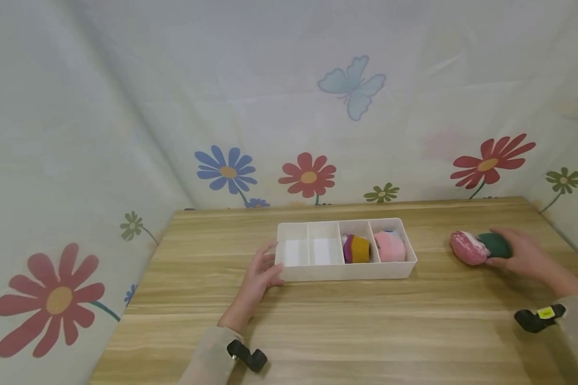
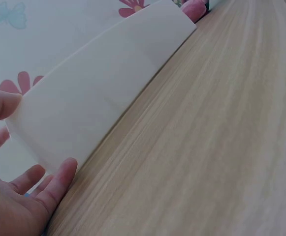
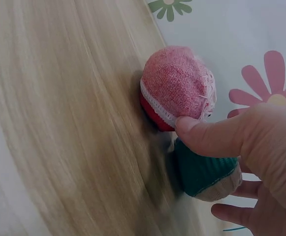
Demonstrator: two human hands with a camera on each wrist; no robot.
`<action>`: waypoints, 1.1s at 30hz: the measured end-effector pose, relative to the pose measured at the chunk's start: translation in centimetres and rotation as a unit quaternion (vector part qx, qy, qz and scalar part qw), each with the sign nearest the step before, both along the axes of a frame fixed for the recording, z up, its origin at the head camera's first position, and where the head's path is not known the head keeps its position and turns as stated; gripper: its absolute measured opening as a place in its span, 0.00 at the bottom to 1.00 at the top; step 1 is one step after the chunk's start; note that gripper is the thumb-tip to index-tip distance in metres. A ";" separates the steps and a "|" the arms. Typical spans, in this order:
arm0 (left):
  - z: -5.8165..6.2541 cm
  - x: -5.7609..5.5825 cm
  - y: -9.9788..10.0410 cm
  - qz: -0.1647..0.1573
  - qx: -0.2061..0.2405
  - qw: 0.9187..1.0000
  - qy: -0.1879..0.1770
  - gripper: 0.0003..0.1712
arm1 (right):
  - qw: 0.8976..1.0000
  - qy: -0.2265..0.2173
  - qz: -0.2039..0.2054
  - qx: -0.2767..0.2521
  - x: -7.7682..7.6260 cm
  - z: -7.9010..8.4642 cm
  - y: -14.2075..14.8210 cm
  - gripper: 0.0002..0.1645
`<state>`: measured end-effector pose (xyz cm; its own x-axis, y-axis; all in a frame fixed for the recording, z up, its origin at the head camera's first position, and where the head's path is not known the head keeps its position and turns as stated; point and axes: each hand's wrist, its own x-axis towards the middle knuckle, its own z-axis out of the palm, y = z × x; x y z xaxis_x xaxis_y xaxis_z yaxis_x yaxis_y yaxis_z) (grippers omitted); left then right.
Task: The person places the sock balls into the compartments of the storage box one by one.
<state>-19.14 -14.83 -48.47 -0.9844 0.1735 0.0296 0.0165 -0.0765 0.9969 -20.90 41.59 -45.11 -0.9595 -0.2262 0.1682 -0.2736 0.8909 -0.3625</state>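
A white divided box (image 1: 344,272) lies lengthwise on the table. My left hand (image 1: 261,270) holds its left end, thumb by the front corner and fingers along the end wall. In the left wrist view the box's long wall (image 2: 103,78) fills the space ahead of the hand. My right hand (image 1: 527,254) grips a green rolled sock (image 1: 496,245), thumb and fingers around it. Against that lies a pink rolled sock (image 1: 468,248); in the right wrist view my thumb tip overlaps the edge of this pink sock (image 3: 174,88).
The box's third compartment holds a mustard and purple rolled sock (image 1: 357,249), the rightmost a light pink one (image 1: 390,246). A wood-grain table (image 1: 318,326) extends to a flowered cloth backdrop (image 1: 270,117) behind and on both sides.
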 end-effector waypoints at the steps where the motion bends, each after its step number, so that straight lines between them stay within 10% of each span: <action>1: 0.0 0.0 0.0 -0.001 -0.001 1.000 0.001 0.31 | 1.000 -0.002 -0.001 0.001 -0.1 -0.1 0.1 0.45; 33: -0.4 -0.1 -0.1 0.002 -0.003 1.000 0.008 0.32 | 0.997 -0.060 -0.053 0.006 -1.6 -1.1 1.5 0.48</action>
<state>-19.25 -14.92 -48.88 -0.9844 0.1704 0.0445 0.0330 -0.0699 0.9970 -22.46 43.06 -46.19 -0.9912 -0.1235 0.0481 -0.1325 0.9170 -0.3763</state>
